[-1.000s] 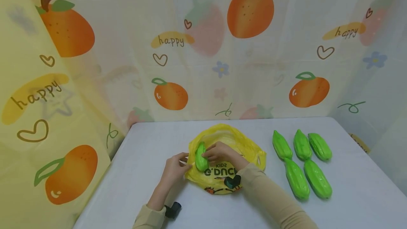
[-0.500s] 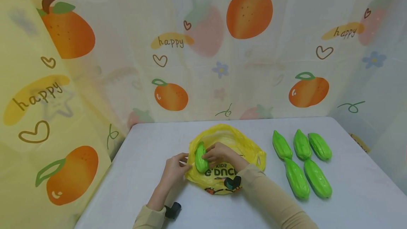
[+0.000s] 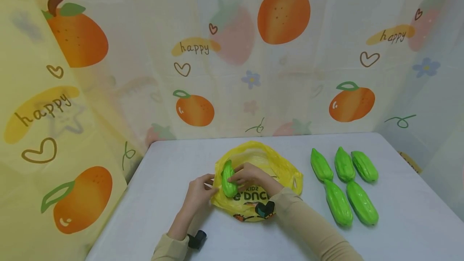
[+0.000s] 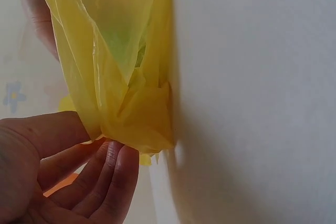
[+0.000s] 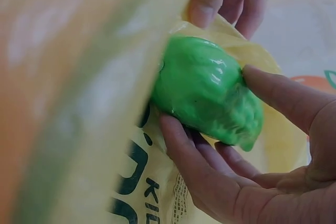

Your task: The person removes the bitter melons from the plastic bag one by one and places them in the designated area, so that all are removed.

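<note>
A yellow plastic bag (image 3: 284, 172) with black lettering lies spread on the table in the head view. My left hand (image 3: 198, 190) pinches the bag's left edge between thumb and fingers, as the left wrist view shows close up on the gathered plastic (image 4: 131, 116). Inside the bag's mouth, near that same edge, my right hand (image 3: 250, 174) holds a glossy green bitter melon (image 3: 227, 174), which looks like a toy. In the right wrist view the thumb presses one side of the bumpy melon (image 5: 205, 85) and the fingers curl under the other. Part of it is hidden behind the bag.
Several more green bitter melons (image 3: 338, 204) lie in two rows at the right of the white table (image 3: 170, 156). A fruit-print curtain (image 3: 232, 104) hangs behind the table's back edge and along the left side.
The bitter melon has turned slightly in my right hand and its upper end sits a little higher and further left. My left hand keeps its place on the bag's edge.
</note>
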Tool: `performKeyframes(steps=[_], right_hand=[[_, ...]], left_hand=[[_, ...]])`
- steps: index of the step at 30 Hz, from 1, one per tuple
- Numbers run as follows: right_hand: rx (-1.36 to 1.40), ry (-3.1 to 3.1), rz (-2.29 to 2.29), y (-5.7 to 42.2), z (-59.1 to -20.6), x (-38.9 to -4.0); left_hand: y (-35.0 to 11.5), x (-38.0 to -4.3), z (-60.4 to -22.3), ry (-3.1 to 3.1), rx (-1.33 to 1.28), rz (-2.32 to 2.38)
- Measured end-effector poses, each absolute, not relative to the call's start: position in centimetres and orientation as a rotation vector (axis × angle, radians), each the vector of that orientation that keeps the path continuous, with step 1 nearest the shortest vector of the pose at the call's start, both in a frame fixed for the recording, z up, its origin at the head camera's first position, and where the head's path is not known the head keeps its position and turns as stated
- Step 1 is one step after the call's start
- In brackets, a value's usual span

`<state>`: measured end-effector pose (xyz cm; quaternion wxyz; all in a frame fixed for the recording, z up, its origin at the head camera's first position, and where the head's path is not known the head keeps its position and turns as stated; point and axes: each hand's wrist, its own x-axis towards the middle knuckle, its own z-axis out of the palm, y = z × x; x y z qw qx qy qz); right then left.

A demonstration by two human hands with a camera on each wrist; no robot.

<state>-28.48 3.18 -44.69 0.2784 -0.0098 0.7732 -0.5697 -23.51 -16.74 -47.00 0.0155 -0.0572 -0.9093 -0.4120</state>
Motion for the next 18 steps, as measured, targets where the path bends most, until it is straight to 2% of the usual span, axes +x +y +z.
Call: performKeyframes(steps=[18], right_hand=[[-0.032, 2.057, -1.564, 4.4, -43.9, -27.9]], left_hand=[[-16.8, -23.4, -47.1, -2.818, -0.174, -1.296]])
